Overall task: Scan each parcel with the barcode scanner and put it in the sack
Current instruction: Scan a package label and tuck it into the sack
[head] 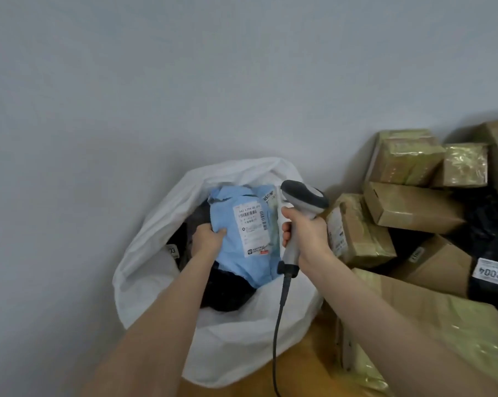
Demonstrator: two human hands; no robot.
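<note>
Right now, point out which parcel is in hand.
The light blue soft parcel with the white label, which the left hand grips over the white sack. The taped brown boxes lie piled at the right.

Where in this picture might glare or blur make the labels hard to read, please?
In the head view, glare glints off the taped cardboard boxes on the right; the label on the blue parcel is soft, its small print unreadable; the lighting is even, with weak shadows.

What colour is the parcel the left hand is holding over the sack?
Light blue, with a white shipping label; the parcel shows best in the head view.
</note>
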